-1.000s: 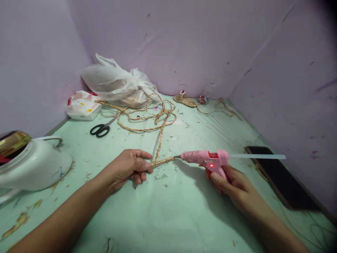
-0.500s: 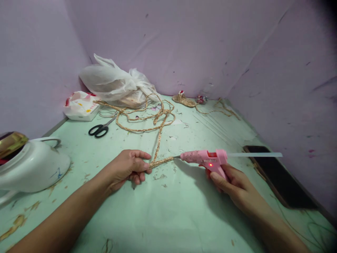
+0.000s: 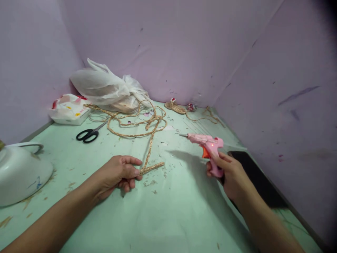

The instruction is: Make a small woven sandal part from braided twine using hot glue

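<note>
My left hand point(image 3: 123, 174) pinches a braided straw cord point(image 3: 149, 149) at a bend, between thumb and fingers. From the pinch a short end points right, and the long part runs up to a loose tangle farther back. My right hand point(image 3: 229, 172) is wrapped round the handle of a pink hot glue gun point(image 3: 206, 140), raised over the table. Its metal nozzle points left, apart from the cord, and a small light glows on its side. A pale glue stick juts from its rear. The orange trigger shows below the body.
Black-handled scissors point(image 3: 88, 135) lie left of the cord tangle. Behind are a white plastic bag point(image 3: 110, 88) and a tissue pack point(image 3: 71, 110). A white pot-like vessel point(image 3: 23, 179) stands at left, a dark phone point(image 3: 258, 179) at right. A small braided piece point(image 3: 176, 108) rests by the wall.
My right hand has lifted the glue gun away from the cord's short end, and its nozzle no longer touches it. My left hand keeps its pinch. The view has shifted slightly right.
</note>
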A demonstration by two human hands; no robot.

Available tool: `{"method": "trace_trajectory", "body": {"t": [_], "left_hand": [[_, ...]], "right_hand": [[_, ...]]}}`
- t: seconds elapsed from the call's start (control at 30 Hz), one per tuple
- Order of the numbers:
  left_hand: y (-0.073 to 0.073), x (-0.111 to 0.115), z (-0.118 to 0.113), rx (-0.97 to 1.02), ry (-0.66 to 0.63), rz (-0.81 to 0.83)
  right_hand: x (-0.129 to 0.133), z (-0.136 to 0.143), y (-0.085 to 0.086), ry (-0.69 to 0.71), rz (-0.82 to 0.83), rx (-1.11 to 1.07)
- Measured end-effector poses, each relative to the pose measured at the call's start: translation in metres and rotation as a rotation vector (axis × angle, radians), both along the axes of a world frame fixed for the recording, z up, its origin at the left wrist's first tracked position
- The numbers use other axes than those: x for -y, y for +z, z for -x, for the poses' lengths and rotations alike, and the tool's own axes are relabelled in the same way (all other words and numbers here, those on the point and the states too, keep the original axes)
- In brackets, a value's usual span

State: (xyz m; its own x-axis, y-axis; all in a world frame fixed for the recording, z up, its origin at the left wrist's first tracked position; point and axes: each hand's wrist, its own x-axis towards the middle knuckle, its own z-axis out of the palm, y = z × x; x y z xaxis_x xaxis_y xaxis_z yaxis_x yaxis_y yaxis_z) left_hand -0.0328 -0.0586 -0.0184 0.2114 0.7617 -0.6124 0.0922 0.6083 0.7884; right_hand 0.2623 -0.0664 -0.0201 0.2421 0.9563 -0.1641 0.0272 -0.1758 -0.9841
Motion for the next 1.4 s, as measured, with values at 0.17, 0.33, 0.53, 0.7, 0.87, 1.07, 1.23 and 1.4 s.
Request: {"method": "trace_trajectory", "body": {"t": [0.17, 0.33, 0.53, 0.7, 0.87, 1.07, 1.23, 1.4], "left_hand": [[0.0, 0.002, -0.001, -0.001, 0.009, -0.01], [0.003, 0.004, -0.001, 0.006, 0.009, 0.006], [0.002, 0.004, -0.001, 0.038, 0.006, -0.002], [0.0, 0.003, 0.0, 0.064, 0.006, 0.019], [0.004, 0.002, 0.004, 0.058, 0.015, 0.039], [0.007, 0.002, 0.008, 0.009, 0.024, 0.072], [0.004, 0.0, 0.01, -0.017, 0.027, 0.074], [0.003, 0.001, 0.009, -0.018, 0.027, 0.063]], "right_hand": [[-0.066, -0.011, 0.004, -0.057, 0.131, 0.121], [-0.106, -0.008, -0.012, -0.029, 0.137, 0.303], [-0.102, -0.006, -0.005, -0.012, 0.067, 0.673], [-0.088, 0.027, 0.017, 0.102, -0.264, 0.925], [-0.083, 0.083, 0.015, 0.834, -0.866, 0.894], [-0.089, 0.097, 0.007, 1.055, -0.834, 1.048], [-0.075, 0.082, 0.014, 1.02, -0.832, 1.094], [-0.047, 0.069, 0.007, 0.935, -0.772, 1.037]]}}
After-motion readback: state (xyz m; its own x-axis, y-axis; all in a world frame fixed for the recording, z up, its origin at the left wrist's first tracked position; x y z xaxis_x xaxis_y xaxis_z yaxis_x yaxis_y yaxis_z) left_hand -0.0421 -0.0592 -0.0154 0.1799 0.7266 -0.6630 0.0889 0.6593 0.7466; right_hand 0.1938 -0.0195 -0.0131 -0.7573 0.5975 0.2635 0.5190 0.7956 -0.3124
